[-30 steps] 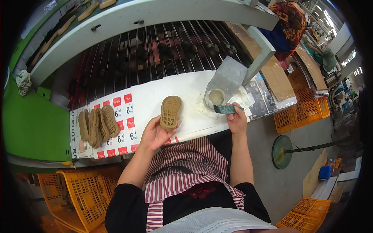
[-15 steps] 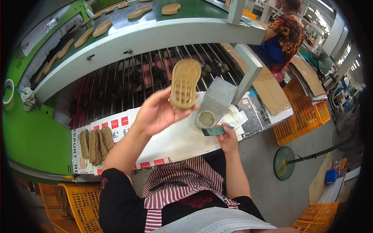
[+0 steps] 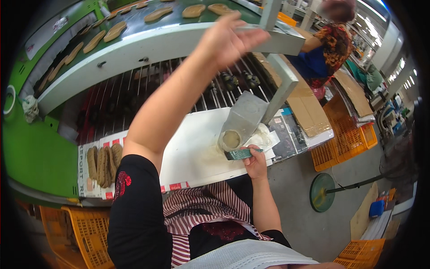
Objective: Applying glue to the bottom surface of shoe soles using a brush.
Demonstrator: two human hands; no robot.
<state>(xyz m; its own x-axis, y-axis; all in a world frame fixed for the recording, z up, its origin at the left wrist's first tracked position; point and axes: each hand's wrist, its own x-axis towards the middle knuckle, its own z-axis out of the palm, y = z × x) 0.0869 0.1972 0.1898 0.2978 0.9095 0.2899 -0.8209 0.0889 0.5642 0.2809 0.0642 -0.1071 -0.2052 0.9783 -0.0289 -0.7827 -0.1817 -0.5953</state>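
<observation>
My left hand [image 3: 230, 40] reaches out over the metal frame, empty, its fingers spread and slightly blurred. Just beyond its fingertips, a tan shoe sole [image 3: 219, 8] lies on the green conveyor belt [image 3: 177, 18]. Close to my body, my right hand [image 3: 256, 164] grips a flat green-handled brush [image 3: 242, 154]. The brush's far end is at a round pot [image 3: 231, 140] holding a pale, cloudy substance. Behind the pot leans a grey translucent plastic container [image 3: 246, 112]. At the left end of the white work surface, several brown soles [image 3: 104, 166] stand side by side.
Other soles [image 3: 114, 31] lie along the belt. Below its metal frame [image 3: 170, 42] run metal rods [image 3: 130, 101]. White crumpled paper [image 3: 264, 136] sits beside the pot. Orange crates [image 3: 89, 231] stand on the floor. At the far right, another person [image 3: 331, 40] is beside cardboard [image 3: 307, 105].
My left hand has moved up and away to the belt and let go of the sole it held, which now lies there. The right hand still holds the brush by the pot.
</observation>
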